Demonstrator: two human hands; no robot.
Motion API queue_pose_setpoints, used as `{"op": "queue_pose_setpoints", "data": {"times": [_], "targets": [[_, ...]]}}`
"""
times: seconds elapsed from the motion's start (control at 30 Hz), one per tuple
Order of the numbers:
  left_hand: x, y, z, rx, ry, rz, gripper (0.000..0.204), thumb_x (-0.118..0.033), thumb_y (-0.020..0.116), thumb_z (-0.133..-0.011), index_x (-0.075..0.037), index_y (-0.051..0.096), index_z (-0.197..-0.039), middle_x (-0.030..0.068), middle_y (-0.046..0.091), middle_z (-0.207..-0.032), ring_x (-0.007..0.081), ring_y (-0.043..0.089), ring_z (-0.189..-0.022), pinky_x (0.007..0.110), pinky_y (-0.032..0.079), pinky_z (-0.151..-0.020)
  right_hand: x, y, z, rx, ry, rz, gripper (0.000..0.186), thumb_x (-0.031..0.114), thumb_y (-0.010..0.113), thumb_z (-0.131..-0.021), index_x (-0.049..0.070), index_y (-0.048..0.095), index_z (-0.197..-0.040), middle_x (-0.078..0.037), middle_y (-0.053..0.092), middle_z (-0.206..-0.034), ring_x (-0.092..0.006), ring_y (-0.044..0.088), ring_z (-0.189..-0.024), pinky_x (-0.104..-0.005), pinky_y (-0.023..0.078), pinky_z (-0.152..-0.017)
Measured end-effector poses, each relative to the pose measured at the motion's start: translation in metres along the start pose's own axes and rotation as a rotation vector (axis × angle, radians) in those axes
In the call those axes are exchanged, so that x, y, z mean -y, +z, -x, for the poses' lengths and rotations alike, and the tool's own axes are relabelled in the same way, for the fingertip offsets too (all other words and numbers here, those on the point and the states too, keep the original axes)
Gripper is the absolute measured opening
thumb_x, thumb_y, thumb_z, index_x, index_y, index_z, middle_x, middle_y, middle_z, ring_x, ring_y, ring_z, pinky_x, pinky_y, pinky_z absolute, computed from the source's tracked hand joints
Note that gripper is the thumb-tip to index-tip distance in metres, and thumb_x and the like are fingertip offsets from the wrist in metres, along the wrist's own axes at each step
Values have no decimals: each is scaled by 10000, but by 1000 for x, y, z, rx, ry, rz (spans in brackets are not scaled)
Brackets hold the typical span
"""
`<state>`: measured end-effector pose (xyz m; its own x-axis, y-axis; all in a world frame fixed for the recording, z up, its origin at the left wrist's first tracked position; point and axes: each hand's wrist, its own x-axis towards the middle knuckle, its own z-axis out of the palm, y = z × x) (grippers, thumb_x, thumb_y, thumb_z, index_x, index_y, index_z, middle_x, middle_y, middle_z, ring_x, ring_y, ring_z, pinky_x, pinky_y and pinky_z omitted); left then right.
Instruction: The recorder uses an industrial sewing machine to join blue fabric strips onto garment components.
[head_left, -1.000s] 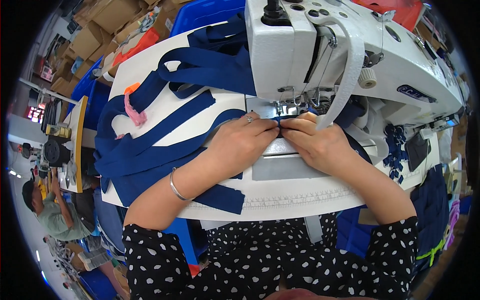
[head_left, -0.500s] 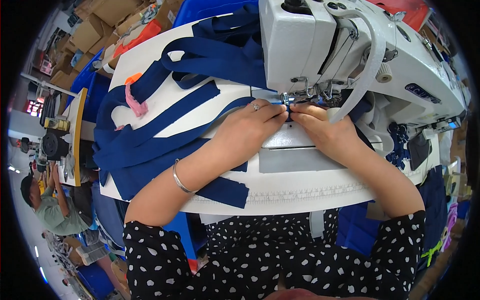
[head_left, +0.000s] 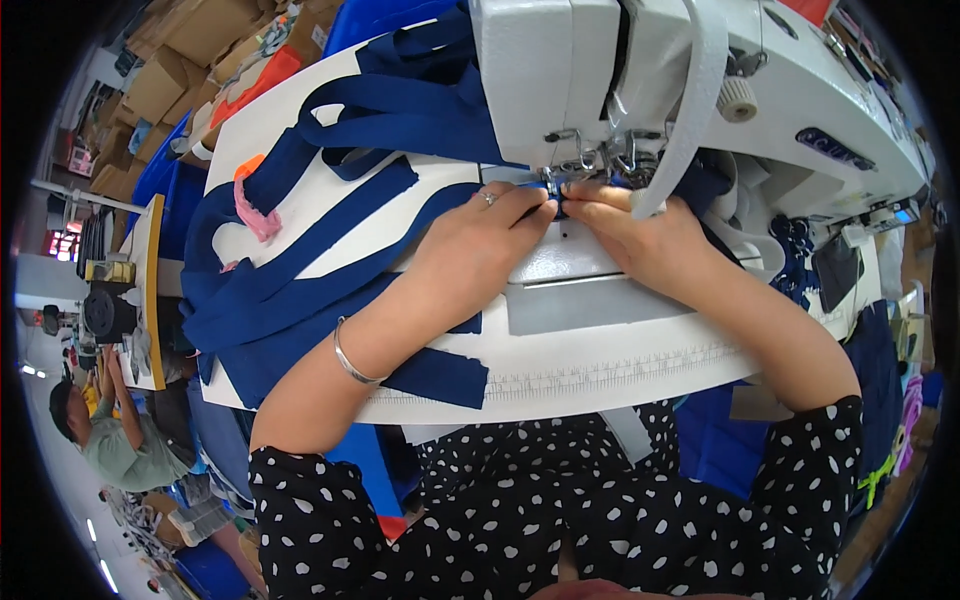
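My left hand (head_left: pixel 478 245) and my right hand (head_left: pixel 635 235) meet fingertip to fingertip under the presser foot (head_left: pixel 568 172) of a white sewing machine (head_left: pixel 640 70). Both pinch the end of a dark blue fabric strip (head_left: pixel 300 290) at the needle. The strip trails left across the white table (head_left: pixel 600 365) into a loose pile of blue strips. A ring is on my left hand and a silver bangle (head_left: pixel 350 355) on that wrist. A white band (head_left: pixel 690 100) hangs from the machine over my right hand.
A pink scrap (head_left: pixel 255 215) and an orange piece (head_left: pixel 248 165) lie on the table's left part. Cardboard boxes (head_left: pixel 165 70) stack at the far left. Another person (head_left: pixel 110 440) sits at lower left. Blue fabric (head_left: pixel 880 350) hangs at the right.
The view has closed in on the machine. My hands have slid the strip's end forward, right up under the presser foot.
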<state>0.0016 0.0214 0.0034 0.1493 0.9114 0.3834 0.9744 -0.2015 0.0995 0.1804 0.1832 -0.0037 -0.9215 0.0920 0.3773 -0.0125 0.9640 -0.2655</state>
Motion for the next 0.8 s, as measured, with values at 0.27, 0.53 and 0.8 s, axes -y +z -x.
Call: {"op": "queue_pose_setpoints", "data": {"times": [0.27,0.53,0.8], "targets": [[-1,1,0,34,-42,2,305,-82,614,-859,-41,671,-1156,97,642,-1256,275,613,-1167,362,554,-904,-6,2,-2,53,42,10,255,30,674,-865,81,683,-1114,-67,702,-1171,-283,708,-964,-359,596,-780],[8,2,-4,21,-112,111,354,-36,627,-882,-60,634,-1235,151,632,-1217,355,619,-1081,430,523,-905,-26,18,-8,239,42,263,300,111,582,-943,97,608,-1241,-90,695,-1061,-275,696,-895,-347,577,-755],[9,-1,-5,75,-126,111,363,-36,609,-867,-20,617,-1229,188,610,-1239,369,594,-1143,445,503,-944,-15,-4,-13,232,-29,266,332,124,535,-953,87,571,-1282,-115,680,-856,-282,691,-721,-363,568,-622]]}}
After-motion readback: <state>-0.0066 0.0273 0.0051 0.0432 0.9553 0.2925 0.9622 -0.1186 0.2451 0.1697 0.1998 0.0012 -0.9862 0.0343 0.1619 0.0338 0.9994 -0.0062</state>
